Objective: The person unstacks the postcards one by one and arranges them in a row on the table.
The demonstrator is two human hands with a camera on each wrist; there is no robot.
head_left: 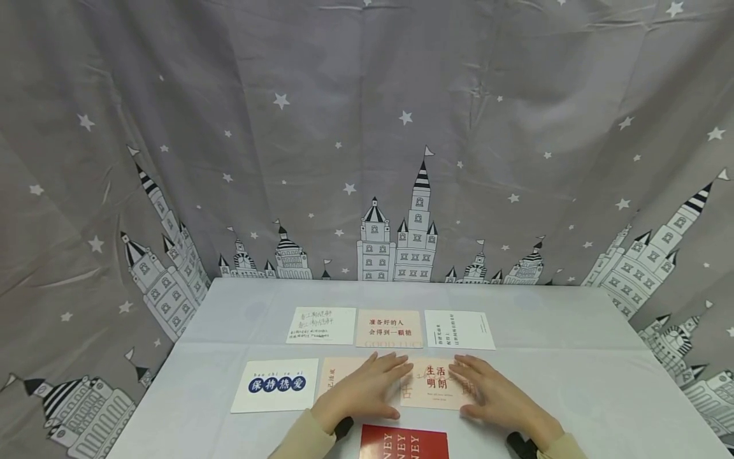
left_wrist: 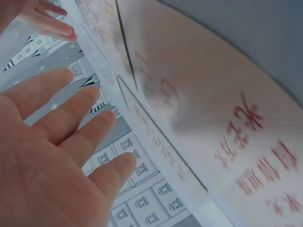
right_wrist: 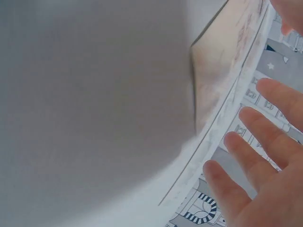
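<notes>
My left hand (head_left: 367, 389) hovers over a peach card (head_left: 335, 373) with red lettering, hiding much of it; in the left wrist view its fingers (left_wrist: 78, 120) are spread and hold nothing. My right hand (head_left: 499, 396) is at the right end of another peach card (head_left: 432, 395) printed with large red characters. Its fingers (right_wrist: 262, 142) are spread too, with nothing in them. Between the two hands this second card lies flat. Whether the fingertips touch it, I cannot tell. Nearer the front edge of the view lies a red card (head_left: 404, 443) with white letters, partly cut off.
On the white table (head_left: 189, 382), a white card with blue circles (head_left: 275, 386) lies left of the hands. Farther back is a row: a handwritten white card (head_left: 321, 326), a peach card (head_left: 390, 328) and a white card (head_left: 460, 330). A grey castle-print curtain (head_left: 367, 127) hangs behind.
</notes>
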